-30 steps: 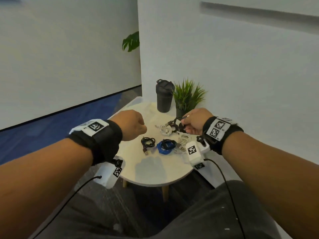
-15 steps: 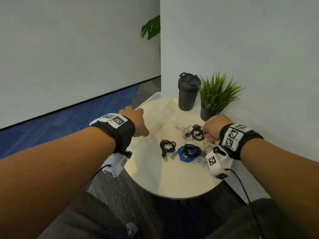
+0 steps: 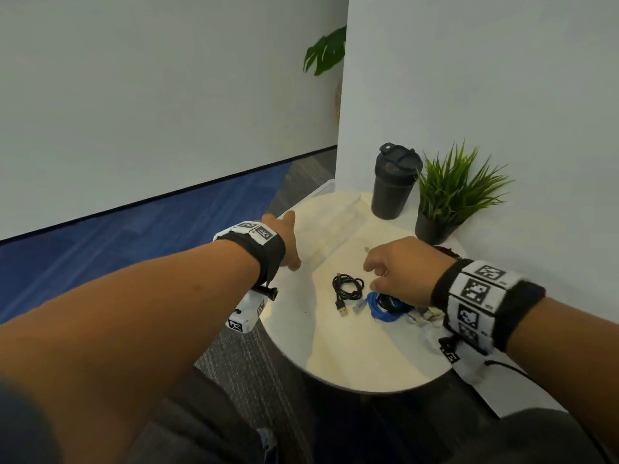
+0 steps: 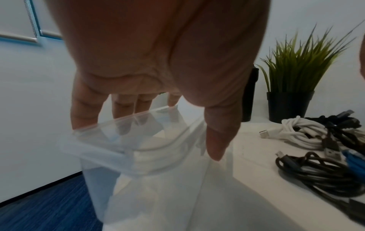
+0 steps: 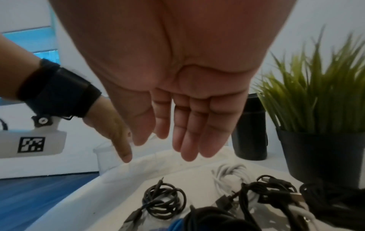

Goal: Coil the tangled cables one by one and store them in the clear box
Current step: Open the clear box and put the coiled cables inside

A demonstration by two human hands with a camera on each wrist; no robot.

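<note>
Reaching over the far-left table edge, left hand (image 4: 158, 51) with fingers (image 4: 85, 109) straight and spread, fingertips behind the rim of the clear box (image 4: 122, 140), thumb down its near wall; contact not confirmable through the transparent plastic. Box hard to make out in the head view, its rim (image 3: 326, 187) only faintly visible. Right hand (image 5: 177, 78) relaxed and apart, holding nothing, hovering above the cable pile. Black cable (image 3: 347, 288) coiled alone on the white table (image 3: 335, 346); blue cable (image 3: 378, 309) and white cable (image 5: 231, 173) partly hidden under the hand and tangled with other black leads. Dark tumbler (image 3: 393, 182) and potted plant (image 3: 449, 192) at the rear. Compared with half a second earlier: right hand off the tangle it pinched, left hand further forward at the box.
</note>
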